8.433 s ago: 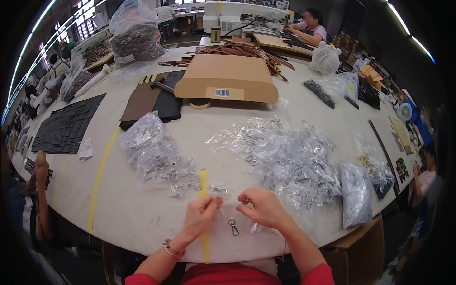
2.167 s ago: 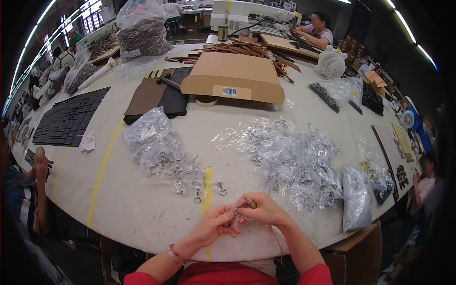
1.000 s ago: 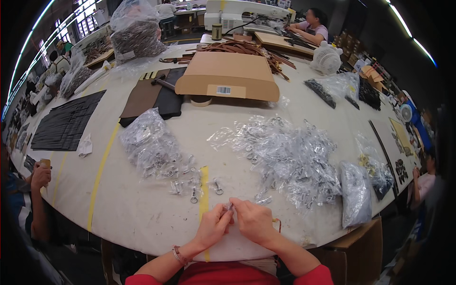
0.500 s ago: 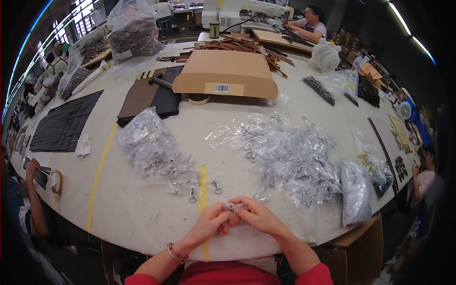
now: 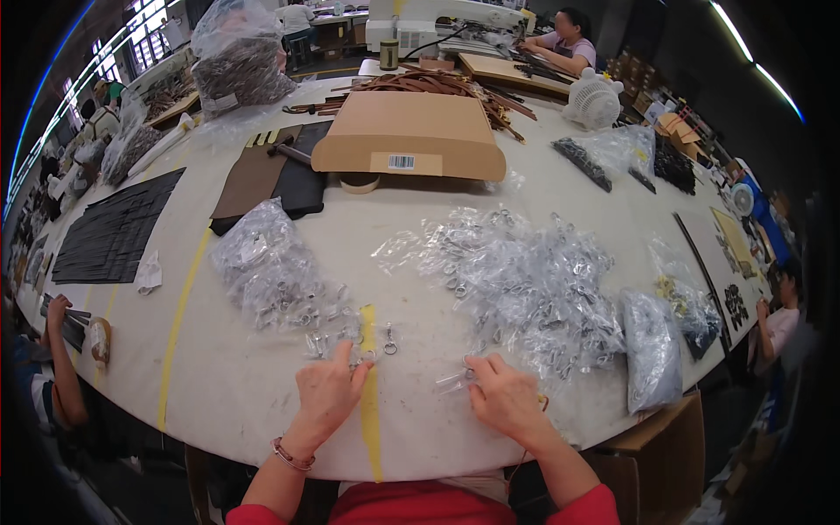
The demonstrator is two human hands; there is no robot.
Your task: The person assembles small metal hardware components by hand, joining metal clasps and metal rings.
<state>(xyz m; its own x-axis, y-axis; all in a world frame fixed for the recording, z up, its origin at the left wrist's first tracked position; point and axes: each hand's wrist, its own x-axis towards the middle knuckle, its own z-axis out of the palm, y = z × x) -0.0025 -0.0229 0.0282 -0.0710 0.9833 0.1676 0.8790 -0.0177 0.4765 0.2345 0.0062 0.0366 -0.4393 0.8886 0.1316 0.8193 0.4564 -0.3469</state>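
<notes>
My left hand [image 5: 325,392] is above the table just left of the yellow tape strip, thumb and forefinger apart. Its fingertips touch or nearly touch a metal key ring [image 5: 371,354], partly hidden beneath them. Another key ring [image 5: 390,343] with a clasp lies just right of the tape. My right hand [image 5: 507,395] pinches a small clear plastic bag [image 5: 453,381], with a bit of metal at the fingertips. Behind my left hand, a large clear bag [image 5: 262,254] spills wrapped key rings. A wide pile of bagged key rings [image 5: 534,280] spreads beyond my right hand.
An open cardboard box [image 5: 407,131] stands mid-table before brown straps [image 5: 420,80]. A hammer [image 5: 289,150] rests on dark sheets. Black strips [image 5: 118,227] lie left, and a filled plastic bag [image 5: 651,350] sits at the right edge. Other people work on both sides.
My hands were together over a small clear bag and have moved apart. The left went to the key rings by the tape; the right moved right, a small bag in its fingers.
</notes>
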